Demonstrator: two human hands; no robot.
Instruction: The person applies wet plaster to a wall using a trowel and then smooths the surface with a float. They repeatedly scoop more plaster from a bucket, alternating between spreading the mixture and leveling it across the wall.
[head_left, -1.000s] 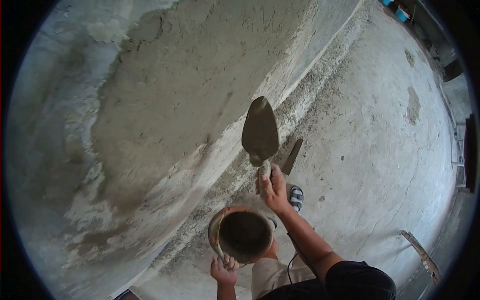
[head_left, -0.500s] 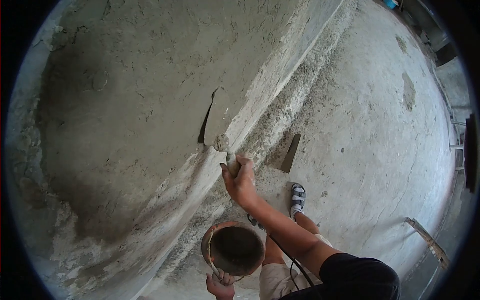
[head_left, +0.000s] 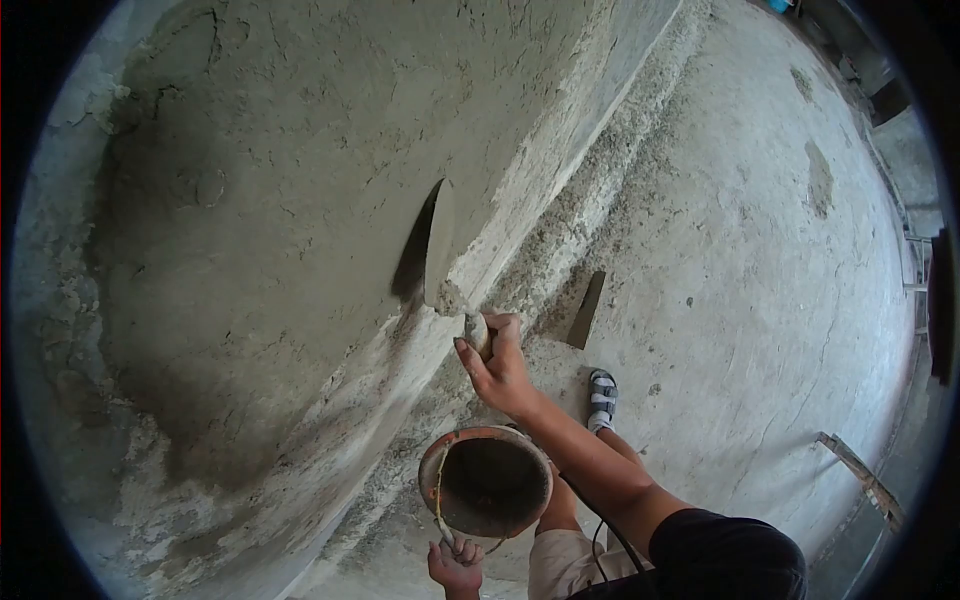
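Your right hand (head_left: 500, 365) grips the grey steel trowel (head_left: 438, 245) by its handle, blade against the wet plastered wall (head_left: 280, 200); your left hand (head_left: 455, 565) holds the round, probably heavy mortar pan (head_left: 485, 480) by its rim.

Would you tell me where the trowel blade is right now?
In the head view, the trowel sits just left of centre, its blade against the plastered wall, gripped by the right hand above the bucket.

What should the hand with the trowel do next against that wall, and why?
Probably drag the trowel along the wall, pressing flat. The right hand holds its blade on edge against wet, rough plaster, while the left hand holds the bucket below.
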